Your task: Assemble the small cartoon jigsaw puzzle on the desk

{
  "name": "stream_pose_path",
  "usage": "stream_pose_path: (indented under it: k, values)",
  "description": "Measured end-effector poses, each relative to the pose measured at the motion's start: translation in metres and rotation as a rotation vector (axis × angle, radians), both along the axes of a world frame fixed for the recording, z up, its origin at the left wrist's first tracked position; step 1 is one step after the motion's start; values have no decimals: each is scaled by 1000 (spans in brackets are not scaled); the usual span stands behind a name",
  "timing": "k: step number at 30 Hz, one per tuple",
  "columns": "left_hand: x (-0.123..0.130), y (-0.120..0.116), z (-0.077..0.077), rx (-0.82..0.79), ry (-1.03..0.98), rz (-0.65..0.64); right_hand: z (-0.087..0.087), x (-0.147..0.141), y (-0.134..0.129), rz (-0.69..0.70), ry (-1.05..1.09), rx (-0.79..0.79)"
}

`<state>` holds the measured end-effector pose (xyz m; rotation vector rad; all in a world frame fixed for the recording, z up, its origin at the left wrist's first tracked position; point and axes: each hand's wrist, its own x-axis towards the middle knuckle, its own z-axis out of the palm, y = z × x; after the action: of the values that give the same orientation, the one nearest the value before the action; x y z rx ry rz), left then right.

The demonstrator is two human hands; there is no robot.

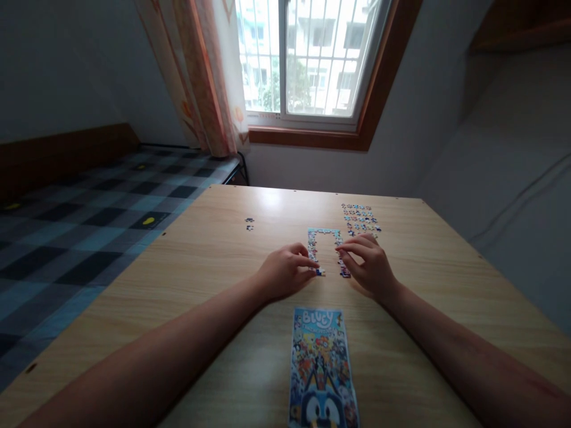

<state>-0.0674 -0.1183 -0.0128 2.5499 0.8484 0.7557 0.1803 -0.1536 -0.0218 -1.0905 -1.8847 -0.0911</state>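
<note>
A partly joined jigsaw puzzle border lies on the table, with top, left and right sides in place around bare wood. My left hand is at its lower left corner, thumb and finger closed on a blue and white puzzle piece. Over the right side of the border, my right hand has its fingertips pinched together; what they hold, if anything, is too small to make out. Several loose puzzle pieces lie in rows just beyond my right hand.
A Bluey picture sheet or box lid lies nearest me on the wooden table. Two loose dark pieces sit to the left. A bed with a checked cover stands left of the table; a barred window and curtain are behind.
</note>
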Motion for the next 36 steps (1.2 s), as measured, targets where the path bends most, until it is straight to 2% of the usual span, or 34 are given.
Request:
stream_pose_path:
  k: [3, 6, 9, 11, 13, 16, 19, 24, 32, 36]
  values:
    - [-12, 17, 3, 131, 12, 128, -1, 2, 1, -12, 31, 23]
    - [-45, 51, 7, 240, 74, 426, -4, 7, 4, -45, 74, 37]
    - [-83, 84, 9, 228, 150, 725, -8, 9, 7, -80, 123, 38]
    - [-100, 97, 6, 153, 227, 834, -9, 9, 8, -88, 138, 35]
    - [-106, 101, 2, 90, 322, 865, -9, 8, 8, -76, 130, 35]
    - [-101, 99, -4, 75, 439, 829, -7, 6, 7, -46, 97, 35]
    - [-98, 99, -5, 98, 436, 816, -5, 4, 5, -31, 76, 40]
    - [-105, 103, 0, 82, 363, 861, -3, 3, 4, -22, 64, 49]
    - [-104, 99, 9, 86, 452, 866, -5, 6, 5, -31, 64, 63]
    - [-105, 100, 14, 47, 488, 923, -5, 5, 5, -36, 58, 60]
